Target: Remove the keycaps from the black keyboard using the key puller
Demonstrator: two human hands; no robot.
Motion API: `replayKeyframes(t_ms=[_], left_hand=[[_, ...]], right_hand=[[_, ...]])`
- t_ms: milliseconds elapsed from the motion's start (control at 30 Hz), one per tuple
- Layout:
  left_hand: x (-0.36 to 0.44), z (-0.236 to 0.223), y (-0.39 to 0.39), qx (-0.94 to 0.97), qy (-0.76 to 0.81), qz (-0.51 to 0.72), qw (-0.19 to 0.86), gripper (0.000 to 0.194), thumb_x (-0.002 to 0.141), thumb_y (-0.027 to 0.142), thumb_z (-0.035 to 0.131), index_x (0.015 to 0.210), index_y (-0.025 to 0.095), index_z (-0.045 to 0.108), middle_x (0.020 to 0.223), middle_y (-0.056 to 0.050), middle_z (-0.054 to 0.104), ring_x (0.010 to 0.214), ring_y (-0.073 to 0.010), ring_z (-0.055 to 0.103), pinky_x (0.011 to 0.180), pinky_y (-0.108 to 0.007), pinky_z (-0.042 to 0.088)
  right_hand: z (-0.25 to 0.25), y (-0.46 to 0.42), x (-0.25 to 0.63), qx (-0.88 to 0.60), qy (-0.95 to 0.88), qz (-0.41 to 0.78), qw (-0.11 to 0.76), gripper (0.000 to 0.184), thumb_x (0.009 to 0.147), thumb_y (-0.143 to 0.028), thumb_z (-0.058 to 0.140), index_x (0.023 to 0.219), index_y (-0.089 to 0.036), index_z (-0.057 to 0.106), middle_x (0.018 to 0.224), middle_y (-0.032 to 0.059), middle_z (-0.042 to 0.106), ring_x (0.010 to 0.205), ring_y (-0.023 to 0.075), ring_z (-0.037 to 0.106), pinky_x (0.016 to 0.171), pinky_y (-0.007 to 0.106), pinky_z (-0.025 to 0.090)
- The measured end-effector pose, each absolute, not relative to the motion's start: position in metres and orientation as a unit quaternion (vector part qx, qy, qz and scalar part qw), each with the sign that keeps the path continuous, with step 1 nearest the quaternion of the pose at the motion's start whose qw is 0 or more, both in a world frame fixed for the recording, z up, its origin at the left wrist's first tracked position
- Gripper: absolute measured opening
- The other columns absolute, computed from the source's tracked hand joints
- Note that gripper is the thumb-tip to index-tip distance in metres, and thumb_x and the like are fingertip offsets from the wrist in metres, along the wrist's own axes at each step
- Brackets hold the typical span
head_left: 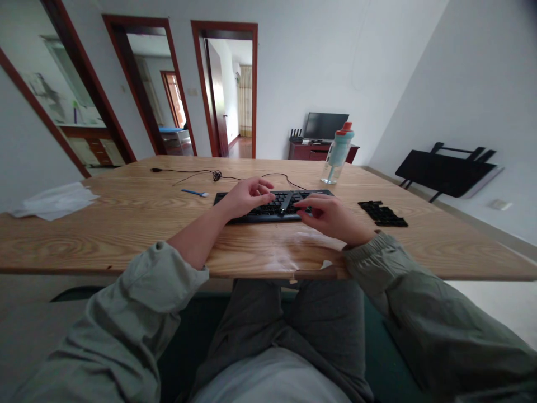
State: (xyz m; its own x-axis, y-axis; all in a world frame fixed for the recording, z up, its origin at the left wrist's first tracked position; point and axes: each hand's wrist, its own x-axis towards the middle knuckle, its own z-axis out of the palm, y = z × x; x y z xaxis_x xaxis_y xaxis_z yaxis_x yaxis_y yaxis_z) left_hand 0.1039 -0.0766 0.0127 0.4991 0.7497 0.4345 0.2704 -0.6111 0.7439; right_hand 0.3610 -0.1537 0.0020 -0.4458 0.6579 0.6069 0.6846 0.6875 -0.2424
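Note:
A black keyboard (264, 216) lies on the wooden table in front of me. Over its left part hovers my left hand (248, 197), fingers loosely bent and apart, with nothing visible in them. My right hand (323, 214) is at the keyboard's right part, thumb and forefinger bent towards the keys with a small gap between them; I make out nothing held there. Between the hands, a narrow grey tool (287, 202) rests slantwise across the keys. Both hands partly cover the keyboard.
Small black pieces, apparently keycaps (382, 214), lie in rows at right. A blue-handled brush (194, 193) and a black cable (217, 175) are at left. A water bottle (337, 154) stands behind the keyboard. White tissue (56, 200) lies far left; clear film (304, 254) covers the front edge.

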Motion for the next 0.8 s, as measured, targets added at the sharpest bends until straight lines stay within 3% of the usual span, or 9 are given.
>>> replayKeyframes(t_ms=[233,367,600,800], left_hand=[[0.024,0.016,-0.037,0.773,0.482,0.394,0.117,0.037,0.080,0.046,0.064,0.099,0.016,0.071,0.086,-0.006,0.069,0.072,-0.0168,0.058,0.066,-0.028,0.046],[-0.007,0.008,-0.020,0.735,0.550,0.385,0.089,0.039,0.081,0.046,0.061,0.102,0.015,0.070,0.082,-0.006,0.067,0.070,-0.0170,0.056,0.064,-0.028,0.045],[0.006,0.004,-0.017,0.767,0.526,0.356,0.088,0.038,0.079,0.045,0.061,0.100,0.015,0.071,0.088,-0.007,0.070,0.071,-0.0170,0.057,0.067,-0.029,0.046],[0.006,0.006,-0.023,0.766,0.534,0.347,0.084,0.033,0.078,0.044,0.062,0.096,0.018,0.071,0.087,-0.006,0.070,0.070,-0.0168,0.055,0.067,-0.028,0.045]], right_hand=[[-0.033,-0.201,0.530,-0.652,-0.730,-0.019,0.203,0.028,0.085,-0.034,0.064,0.103,-0.016,0.077,0.076,0.0092,0.071,0.060,0.0147,0.056,0.058,0.030,0.041],[-0.039,-0.226,0.596,-0.783,-0.603,0.032,0.149,0.028,0.086,-0.031,0.066,0.108,-0.016,0.076,0.072,0.0076,0.070,0.054,0.0137,0.055,0.054,0.030,0.037],[-0.042,-0.219,0.635,-0.801,-0.580,0.006,0.149,0.027,0.090,-0.033,0.063,0.111,-0.019,0.074,0.100,0.0105,0.075,0.072,0.0156,0.063,0.070,0.030,0.042],[-0.040,-0.205,0.634,-0.770,-0.612,-0.013,0.182,0.030,0.089,-0.029,0.064,0.113,-0.013,0.072,0.102,0.0154,0.074,0.075,0.0157,0.063,0.073,0.032,0.042]])
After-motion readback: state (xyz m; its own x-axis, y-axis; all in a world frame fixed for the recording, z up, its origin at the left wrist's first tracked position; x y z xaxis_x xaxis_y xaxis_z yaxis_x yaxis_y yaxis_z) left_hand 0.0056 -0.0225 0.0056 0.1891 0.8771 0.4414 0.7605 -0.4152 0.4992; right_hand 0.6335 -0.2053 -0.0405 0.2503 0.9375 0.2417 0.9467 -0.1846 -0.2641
